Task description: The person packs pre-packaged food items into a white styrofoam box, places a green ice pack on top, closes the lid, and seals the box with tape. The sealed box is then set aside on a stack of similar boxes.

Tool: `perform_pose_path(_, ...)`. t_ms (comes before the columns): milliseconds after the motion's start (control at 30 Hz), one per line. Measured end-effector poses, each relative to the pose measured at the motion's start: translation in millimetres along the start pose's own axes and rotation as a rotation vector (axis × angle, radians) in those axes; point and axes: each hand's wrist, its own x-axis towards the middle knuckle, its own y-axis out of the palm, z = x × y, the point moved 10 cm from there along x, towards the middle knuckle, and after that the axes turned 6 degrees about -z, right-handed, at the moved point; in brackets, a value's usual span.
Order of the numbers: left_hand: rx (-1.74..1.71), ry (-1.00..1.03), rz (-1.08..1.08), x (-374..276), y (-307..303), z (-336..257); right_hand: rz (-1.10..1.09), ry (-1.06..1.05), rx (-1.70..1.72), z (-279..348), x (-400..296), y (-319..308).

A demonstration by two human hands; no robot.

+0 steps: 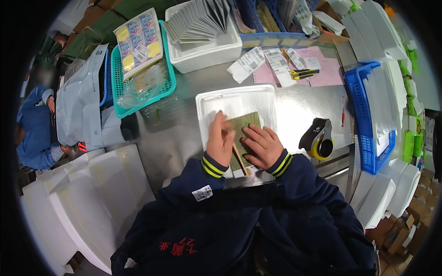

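Observation:
A white foam box [237,90] stands on the metal table in front of me, and a flat green package [243,121] with a patterned surface lies inside it. My right hand [261,143] rests on the package with its fingers spread. Over the package's left edge is my left hand [222,139], its fingers raised and partly apart, slightly blurred. A narrow tan strip [240,159] with a dark edge runs along the package between my hands. What lies under my palms is hidden.
Right of the box are a tape dispenser [319,139], a red pen [343,111] and a blue basket [366,138]. Behind lie yellow cutters [304,73] and printed papers [248,65]. A teal basket [145,107] stands back left; a co-worker [36,127] is at far left.

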Motion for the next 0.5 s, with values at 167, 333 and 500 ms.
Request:
perform_pose_path(167,0.741,0.360,0.162,-29.5,33.4,-21.1,-0.173,0.035,0.023,-10.8,-34.6,-33.5)
perform_pose_path(333,1.011,0.329,0.155,-42.6,52.0,-18.4,-0.261,-0.005,0.085,-9.5,-79.9,-51.9)
perform_pose_path(500,1.130,0.405,0.076,-46.0,56.1,-22.4,-0.349,-0.007,0.179,-13.1,-127.9,-72.8)
